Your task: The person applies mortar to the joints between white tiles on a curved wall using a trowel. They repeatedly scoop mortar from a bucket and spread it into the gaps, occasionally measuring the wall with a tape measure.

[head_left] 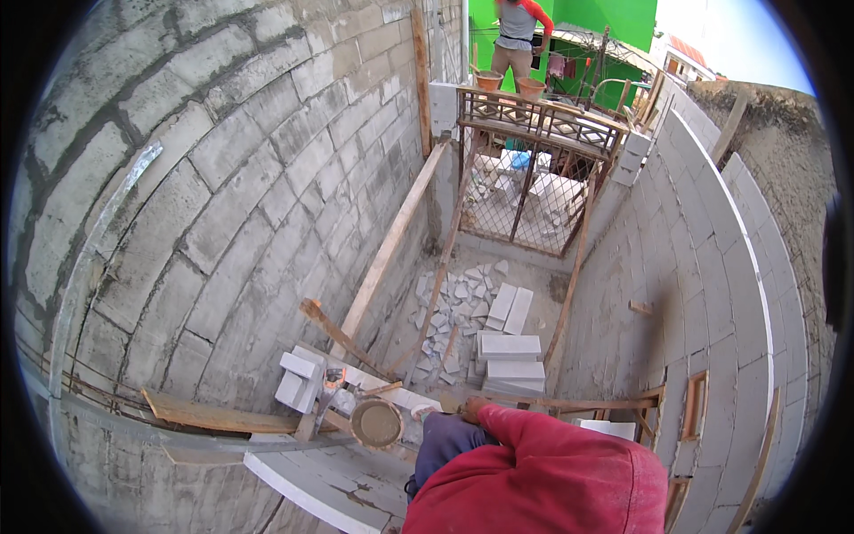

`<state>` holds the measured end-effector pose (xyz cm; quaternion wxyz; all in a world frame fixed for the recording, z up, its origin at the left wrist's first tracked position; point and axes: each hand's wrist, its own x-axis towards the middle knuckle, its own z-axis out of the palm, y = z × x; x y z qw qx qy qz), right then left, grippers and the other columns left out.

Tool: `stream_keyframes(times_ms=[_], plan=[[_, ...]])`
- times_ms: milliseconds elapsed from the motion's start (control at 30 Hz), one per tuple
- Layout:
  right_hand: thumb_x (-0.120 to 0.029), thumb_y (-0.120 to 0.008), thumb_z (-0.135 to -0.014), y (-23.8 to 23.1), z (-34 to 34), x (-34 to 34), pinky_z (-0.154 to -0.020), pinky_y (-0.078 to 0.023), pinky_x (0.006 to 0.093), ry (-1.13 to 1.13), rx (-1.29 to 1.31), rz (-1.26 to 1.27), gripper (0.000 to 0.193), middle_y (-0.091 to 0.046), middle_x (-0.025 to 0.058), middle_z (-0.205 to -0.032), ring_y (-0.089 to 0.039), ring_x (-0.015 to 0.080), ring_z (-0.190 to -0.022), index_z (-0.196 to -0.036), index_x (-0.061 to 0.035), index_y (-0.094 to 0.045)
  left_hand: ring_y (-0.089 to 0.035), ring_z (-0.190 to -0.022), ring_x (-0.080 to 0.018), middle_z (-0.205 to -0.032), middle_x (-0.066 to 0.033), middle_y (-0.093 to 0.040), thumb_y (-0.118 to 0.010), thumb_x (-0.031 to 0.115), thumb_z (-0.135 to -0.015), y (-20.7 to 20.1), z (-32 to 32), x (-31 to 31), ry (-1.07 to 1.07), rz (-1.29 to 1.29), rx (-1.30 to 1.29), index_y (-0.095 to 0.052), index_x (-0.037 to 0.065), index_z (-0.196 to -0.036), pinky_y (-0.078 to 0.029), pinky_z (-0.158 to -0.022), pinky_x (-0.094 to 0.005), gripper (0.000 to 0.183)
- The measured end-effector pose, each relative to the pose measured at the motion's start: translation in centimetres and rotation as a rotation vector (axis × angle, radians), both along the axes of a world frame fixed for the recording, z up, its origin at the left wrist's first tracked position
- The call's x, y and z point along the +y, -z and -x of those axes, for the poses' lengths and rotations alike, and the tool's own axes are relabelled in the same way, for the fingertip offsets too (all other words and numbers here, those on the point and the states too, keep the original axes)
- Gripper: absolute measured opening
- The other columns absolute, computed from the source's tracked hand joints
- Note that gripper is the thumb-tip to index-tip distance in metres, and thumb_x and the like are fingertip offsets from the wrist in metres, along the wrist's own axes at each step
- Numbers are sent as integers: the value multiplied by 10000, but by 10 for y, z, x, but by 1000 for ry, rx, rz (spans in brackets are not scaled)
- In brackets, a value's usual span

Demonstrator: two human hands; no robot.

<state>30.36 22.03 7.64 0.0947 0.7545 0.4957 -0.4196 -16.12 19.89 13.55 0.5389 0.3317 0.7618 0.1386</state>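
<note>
Red-sleeved, the right arm [569, 454] lies across the lower right of the view, and at its end the right hand [473, 409] is lowered beside a knee [445, 445] in dark trousers; the fingers are too small and too hidden to tell whether they are spread, pressed together or pinching anything. The left hand is out of sight. The right hand is nearest to a small grey-brown thing [452, 402], which sits just beside the fingers and is too blurred to name. On the other side of the knee, to the left, stands a round bucket [353, 427] of grey-brown mix, with pale blocks [301, 378] stacked near it and a long plank [205, 414] farther left. The bucket could well tip if the knee knocked it, since the space around it looks narrow and cluttered. The stacked blocks might slide off if whatever bears them shifted. The floor [529, 274], with its broken pieces [458, 298] and piled whole blocks [514, 365], appears to lie well below, so a dropped thing or a lost balance would probably end badly there. As for brands, labels or writing, none can be read anywhere in view
</note>
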Motion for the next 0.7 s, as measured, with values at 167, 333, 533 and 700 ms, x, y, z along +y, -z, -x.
stream_keyframes(times_ms=[167, 333, 533, 700], plan=[[-370, -453, -1049, -15, 0, 0, -1122, -496, 511, -22, 35, 18, 468, -634, 197, -1446, -586, 402, -1366, -1323, -123, -741, -750, -865, -225, -1071, -130, -754, -568, 196, -1035, -2, 35, -46, -82, -82, -38, -664, 14, -1194, -536, -588, -341, 260], [-376, -416, -1047, 14, 0, 24, -1142, -471, 511, -314, 10, 2, 548, -570, 303, -1469, -556, 449, -1375, -1443, -43, -594, -725, -944, -189, -1181, -110, -731, -564, 248, -1067, 7, 63, -112, -238, -136, -29, -627, 59, -1350, -546, -676, -318, 346], [-281, -578, -926, 56, 51, 102, -1102, -489, 515, -81, 109, 50, 580, -596, 309, -1451, -593, 465, -1334, -1455, -44, -562, -730, -1013, -230, -1249, -125, -708, -552, 251, -1075, -33, 21, -198, -668, -146, -39, -558, 10, -1467, -547, -779, -314, 460], [-253, -580, -968, 103, 126, 181, -1085, -518, 518, -430, 95, 10, 513, -650, 293, -1375, -638, 460, -1272, -1435, -39, -573, -727, -1017, -220, -1229, -142, -719, -516, 250, -1087, -71, -70, -315, -1060, 152, 112, -569, -7, -1437, -563, -730, -313, 438]])
